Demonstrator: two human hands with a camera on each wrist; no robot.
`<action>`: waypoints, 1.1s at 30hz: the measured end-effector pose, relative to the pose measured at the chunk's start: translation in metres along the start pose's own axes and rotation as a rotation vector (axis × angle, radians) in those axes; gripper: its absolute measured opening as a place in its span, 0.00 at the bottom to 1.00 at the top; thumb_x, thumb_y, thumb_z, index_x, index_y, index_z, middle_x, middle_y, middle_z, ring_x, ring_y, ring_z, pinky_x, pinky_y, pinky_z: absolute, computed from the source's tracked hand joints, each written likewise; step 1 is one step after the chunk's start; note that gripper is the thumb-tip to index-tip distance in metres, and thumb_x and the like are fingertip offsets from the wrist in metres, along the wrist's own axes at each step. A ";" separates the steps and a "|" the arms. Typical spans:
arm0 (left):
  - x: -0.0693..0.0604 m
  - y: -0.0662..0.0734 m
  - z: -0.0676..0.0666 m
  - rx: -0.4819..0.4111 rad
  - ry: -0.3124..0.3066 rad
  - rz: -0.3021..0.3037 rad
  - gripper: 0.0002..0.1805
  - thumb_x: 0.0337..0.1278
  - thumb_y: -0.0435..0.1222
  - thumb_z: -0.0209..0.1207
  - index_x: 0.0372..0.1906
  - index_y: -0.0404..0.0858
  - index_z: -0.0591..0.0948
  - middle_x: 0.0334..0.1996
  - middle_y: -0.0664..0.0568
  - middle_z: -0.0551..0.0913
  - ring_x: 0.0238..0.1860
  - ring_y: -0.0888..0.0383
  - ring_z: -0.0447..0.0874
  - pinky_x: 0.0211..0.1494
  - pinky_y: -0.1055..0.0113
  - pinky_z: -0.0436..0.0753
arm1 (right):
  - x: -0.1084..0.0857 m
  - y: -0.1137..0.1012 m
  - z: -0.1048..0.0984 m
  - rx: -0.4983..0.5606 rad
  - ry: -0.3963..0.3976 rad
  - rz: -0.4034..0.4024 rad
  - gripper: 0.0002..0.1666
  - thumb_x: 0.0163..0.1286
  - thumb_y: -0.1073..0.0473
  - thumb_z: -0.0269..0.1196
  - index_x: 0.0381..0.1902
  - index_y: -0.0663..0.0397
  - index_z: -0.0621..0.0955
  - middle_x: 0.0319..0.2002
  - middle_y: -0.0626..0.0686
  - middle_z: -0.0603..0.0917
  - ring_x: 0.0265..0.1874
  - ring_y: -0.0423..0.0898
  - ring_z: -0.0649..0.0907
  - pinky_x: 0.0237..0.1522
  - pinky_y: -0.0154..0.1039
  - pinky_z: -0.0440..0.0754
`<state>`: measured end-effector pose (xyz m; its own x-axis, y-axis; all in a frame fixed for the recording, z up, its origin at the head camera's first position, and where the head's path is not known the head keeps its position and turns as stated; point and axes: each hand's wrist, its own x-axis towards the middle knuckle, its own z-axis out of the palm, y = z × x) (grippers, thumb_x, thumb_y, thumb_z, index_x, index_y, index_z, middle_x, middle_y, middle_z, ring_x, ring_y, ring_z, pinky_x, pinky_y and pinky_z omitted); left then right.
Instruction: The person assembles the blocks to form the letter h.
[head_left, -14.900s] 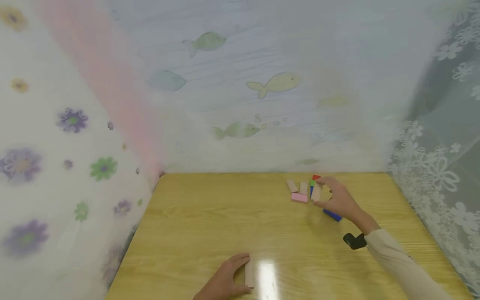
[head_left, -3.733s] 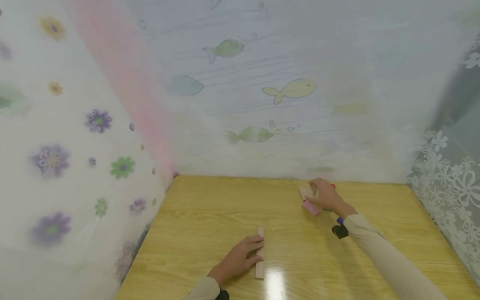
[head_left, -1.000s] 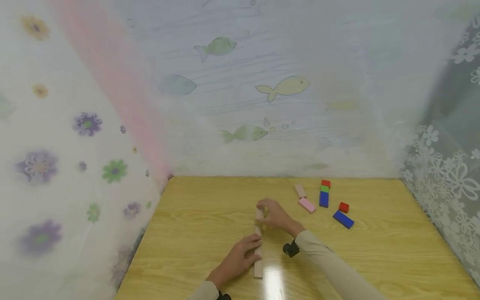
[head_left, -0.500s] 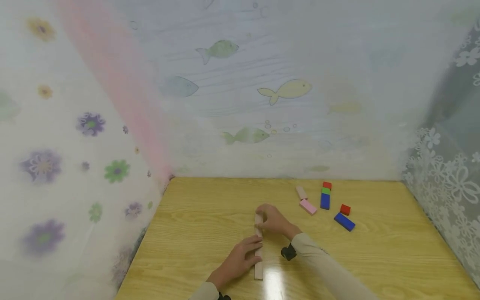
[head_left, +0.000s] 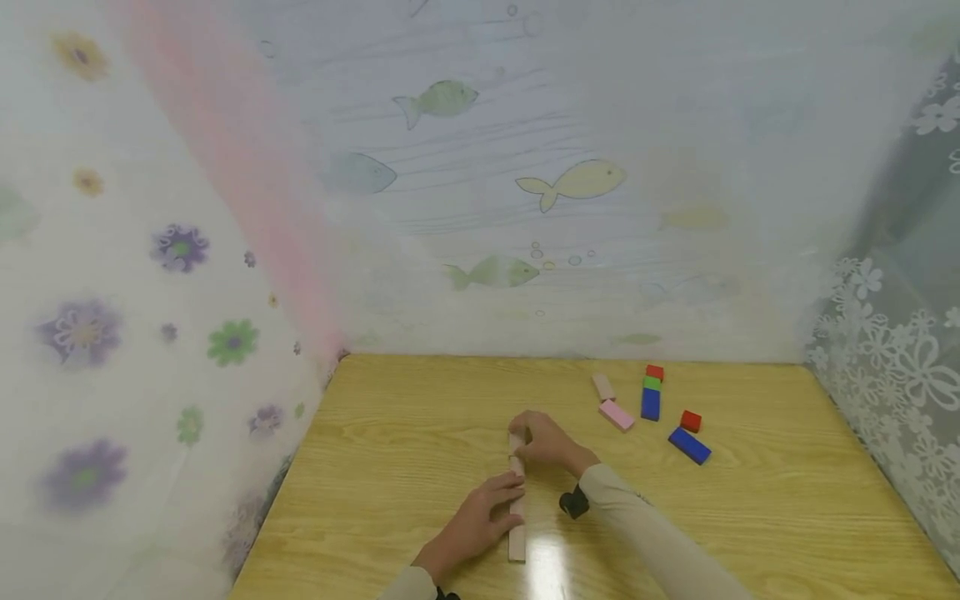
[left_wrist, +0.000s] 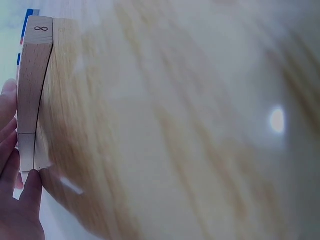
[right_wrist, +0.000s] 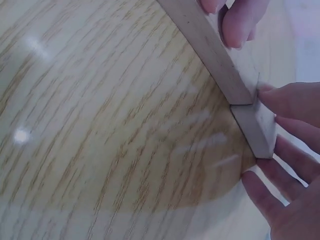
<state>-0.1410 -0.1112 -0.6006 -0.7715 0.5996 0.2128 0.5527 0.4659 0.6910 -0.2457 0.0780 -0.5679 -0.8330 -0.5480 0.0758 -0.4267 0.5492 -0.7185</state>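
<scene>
Plain wooden blocks lie end to end in a straight row (head_left: pixel 517 546) on the table, running away from the person. My left hand (head_left: pixel 471 518) comes in from the left and holds the middle of the row, fingertips and thumb spread along it. At the far end my right hand (head_left: pixel 551 442) pinches a wooden block (head_left: pixel 514 442) between thumb and finger, in line with the others. The right wrist view shows this block (right_wrist: pixel 257 132) meeting its neighbour at a narrow seam. A mark like an 8 shows on one block (left_wrist: pixel 40 32) in the left wrist view.
Toward the back right lie a wooden block (head_left: pixel 603 387), a pink block (head_left: pixel 617 415) and a line of red, green and blue blocks (head_left: pixel 651 403). Nearer are a small red block (head_left: pixel 691 421) and a blue block (head_left: pixel 689 446). A printed curtain (head_left: pixel 480 317) borders the table (head_left: pixel 390 433).
My right hand has brought a wooden block from the back-right group to the row's far end. During the last second it slides slightly nearer. My left hand has stayed on the row.
</scene>
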 end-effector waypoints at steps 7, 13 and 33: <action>0.000 0.000 0.001 0.008 0.009 0.010 0.23 0.61 0.40 0.60 0.58 0.32 0.76 0.64 0.47 0.70 0.67 0.49 0.64 0.67 0.54 0.67 | -0.004 0.006 -0.002 0.001 -0.016 -0.099 0.17 0.60 0.67 0.63 0.47 0.67 0.79 0.48 0.61 0.79 0.49 0.59 0.78 0.48 0.53 0.79; 0.001 -0.001 0.001 -0.001 0.004 0.008 0.23 0.61 0.39 0.60 0.58 0.32 0.76 0.65 0.47 0.70 0.67 0.50 0.64 0.68 0.55 0.67 | -0.004 -0.001 -0.004 -0.027 -0.059 -0.012 0.19 0.60 0.70 0.63 0.50 0.69 0.78 0.52 0.63 0.78 0.54 0.62 0.75 0.53 0.57 0.77; 0.000 -0.004 0.003 -0.020 0.004 0.003 0.24 0.62 0.42 0.58 0.59 0.33 0.76 0.65 0.48 0.70 0.67 0.49 0.64 0.66 0.54 0.69 | -0.004 -0.007 -0.007 -0.100 -0.105 -0.024 0.20 0.63 0.70 0.61 0.53 0.70 0.77 0.57 0.67 0.74 0.58 0.62 0.73 0.57 0.55 0.75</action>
<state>-0.1425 -0.1108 -0.6048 -0.7710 0.5983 0.2183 0.5489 0.4505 0.7041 -0.2420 0.0807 -0.5579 -0.7830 -0.6219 0.0158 -0.4836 0.5925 -0.6443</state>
